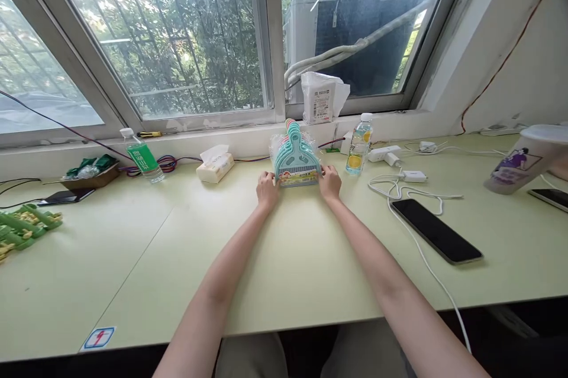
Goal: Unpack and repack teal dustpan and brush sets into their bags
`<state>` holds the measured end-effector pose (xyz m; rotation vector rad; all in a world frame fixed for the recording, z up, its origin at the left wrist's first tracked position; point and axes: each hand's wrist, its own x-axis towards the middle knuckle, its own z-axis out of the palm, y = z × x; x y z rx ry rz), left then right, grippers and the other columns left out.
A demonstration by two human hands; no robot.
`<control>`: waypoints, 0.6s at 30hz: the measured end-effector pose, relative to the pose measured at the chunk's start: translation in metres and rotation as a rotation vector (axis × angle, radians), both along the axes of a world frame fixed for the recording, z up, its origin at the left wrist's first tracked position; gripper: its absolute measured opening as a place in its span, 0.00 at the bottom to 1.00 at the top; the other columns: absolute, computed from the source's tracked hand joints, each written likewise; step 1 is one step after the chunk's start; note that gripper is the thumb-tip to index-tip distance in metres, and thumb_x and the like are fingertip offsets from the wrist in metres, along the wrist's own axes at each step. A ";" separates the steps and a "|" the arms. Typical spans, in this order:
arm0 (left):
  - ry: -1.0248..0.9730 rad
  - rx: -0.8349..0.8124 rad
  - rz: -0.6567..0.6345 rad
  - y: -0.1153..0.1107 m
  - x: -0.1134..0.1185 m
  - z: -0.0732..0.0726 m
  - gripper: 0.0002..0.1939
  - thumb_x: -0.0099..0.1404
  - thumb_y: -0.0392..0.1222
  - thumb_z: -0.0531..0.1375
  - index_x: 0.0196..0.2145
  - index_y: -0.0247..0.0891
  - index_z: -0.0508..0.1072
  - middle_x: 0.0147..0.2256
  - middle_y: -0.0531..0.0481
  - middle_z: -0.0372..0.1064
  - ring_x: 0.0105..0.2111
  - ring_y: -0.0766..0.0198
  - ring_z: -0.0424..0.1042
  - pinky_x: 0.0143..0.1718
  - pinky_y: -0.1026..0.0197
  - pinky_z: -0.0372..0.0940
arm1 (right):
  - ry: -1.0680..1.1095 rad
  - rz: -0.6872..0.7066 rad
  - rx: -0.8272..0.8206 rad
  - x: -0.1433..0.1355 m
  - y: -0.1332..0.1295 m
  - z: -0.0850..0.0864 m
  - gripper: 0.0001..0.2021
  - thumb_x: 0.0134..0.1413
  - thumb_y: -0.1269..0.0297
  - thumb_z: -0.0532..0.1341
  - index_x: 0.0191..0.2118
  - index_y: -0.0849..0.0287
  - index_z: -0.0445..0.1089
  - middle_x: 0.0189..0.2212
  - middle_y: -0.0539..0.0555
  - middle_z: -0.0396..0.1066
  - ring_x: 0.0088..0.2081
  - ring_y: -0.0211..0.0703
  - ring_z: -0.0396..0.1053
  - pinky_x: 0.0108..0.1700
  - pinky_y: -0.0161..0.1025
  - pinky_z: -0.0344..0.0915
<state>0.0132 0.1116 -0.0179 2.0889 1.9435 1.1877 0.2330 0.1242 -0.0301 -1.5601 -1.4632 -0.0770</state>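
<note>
A stack of small dustpans [296, 159] stands at the back of the table against the window ledge. The front one is teal with a yellow label, and pink and other colours show at the handles behind it. Clear plastic wrap sticks out at the stack's sides. My left hand [267, 190] grips its lower left edge with curled fingers. At the lower right edge, my right hand [330, 184] holds it the same way. Both arms reach straight forward, and some fingertips are hidden behind the stack.
Right of the stack stands a drink bottle [358, 146], then white cables and a black phone [437, 230]. A large cup [523, 159] is at far right. Leftward are a tissue pack [215, 168], a green-labelled bottle [142, 156] and green objects [26, 227].
</note>
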 end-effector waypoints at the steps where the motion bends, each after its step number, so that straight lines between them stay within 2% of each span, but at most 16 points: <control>1: -0.013 0.013 0.009 0.003 0.000 0.000 0.06 0.65 0.40 0.59 0.40 0.40 0.69 0.45 0.41 0.66 0.50 0.51 0.68 0.38 0.58 0.64 | -0.019 -0.005 0.005 -0.002 0.002 0.001 0.14 0.58 0.69 0.57 0.49 0.58 0.72 0.42 0.59 0.72 0.41 0.49 0.70 0.37 0.39 0.63; 3: -0.079 0.021 -0.006 0.008 0.000 0.000 0.13 0.64 0.36 0.59 0.47 0.40 0.65 0.47 0.42 0.66 0.48 0.53 0.68 0.39 0.57 0.64 | -0.029 -0.001 0.017 -0.006 0.004 0.002 0.15 0.59 0.70 0.57 0.52 0.56 0.68 0.44 0.57 0.72 0.42 0.48 0.70 0.37 0.38 0.62; 6: -0.203 0.002 -0.039 0.015 0.001 -0.001 0.22 0.63 0.32 0.59 0.53 0.40 0.58 0.44 0.45 0.67 0.41 0.59 0.71 0.40 0.58 0.64 | 0.024 0.005 0.025 -0.008 0.004 0.004 0.21 0.58 0.71 0.57 0.57 0.54 0.60 0.43 0.54 0.73 0.40 0.46 0.71 0.36 0.37 0.60; 9: -0.236 0.020 -0.049 0.018 0.001 -0.003 0.19 0.63 0.31 0.59 0.49 0.40 0.59 0.45 0.45 0.66 0.38 0.61 0.71 0.39 0.59 0.63 | 0.055 0.006 0.037 -0.006 0.004 0.004 0.18 0.58 0.72 0.56 0.54 0.55 0.60 0.43 0.55 0.73 0.37 0.44 0.70 0.35 0.37 0.59; 13: -0.187 0.064 -0.077 0.017 0.003 -0.002 0.13 0.63 0.32 0.60 0.42 0.40 0.61 0.47 0.44 0.63 0.36 0.63 0.70 0.36 0.60 0.62 | 0.074 -0.003 0.059 -0.003 0.006 0.004 0.13 0.58 0.72 0.55 0.48 0.58 0.64 0.43 0.56 0.71 0.35 0.43 0.69 0.34 0.37 0.58; 18: -0.173 0.046 -0.110 0.015 0.004 0.001 0.10 0.64 0.34 0.59 0.41 0.40 0.61 0.45 0.45 0.63 0.34 0.64 0.69 0.33 0.61 0.62 | 0.151 0.000 0.042 -0.001 0.010 0.002 0.11 0.59 0.69 0.55 0.47 0.58 0.65 0.41 0.55 0.71 0.33 0.42 0.68 0.33 0.37 0.56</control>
